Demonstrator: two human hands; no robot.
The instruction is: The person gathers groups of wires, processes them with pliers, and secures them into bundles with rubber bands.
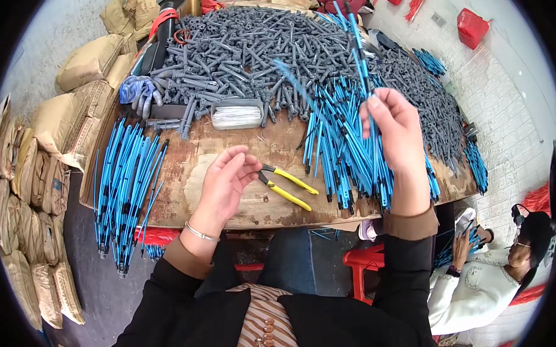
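Blue rods are grasped in the right hand over a heap of others; the left hand, unclenched and half-curled, is held near yellow-handled pliers on the table.

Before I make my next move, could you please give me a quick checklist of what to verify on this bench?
1. Right hand gripping at least one blue rod: ok.
2. Left hand clear of the yellow-handled pliers: cannot tell; its fingertips appear right beside them.
3. Pliers lying on the table: ok.
4. Far-left blue bundle fully on the table: not ok; its ends overhang the front edge.
5. Pale strips inside their tray: ok.
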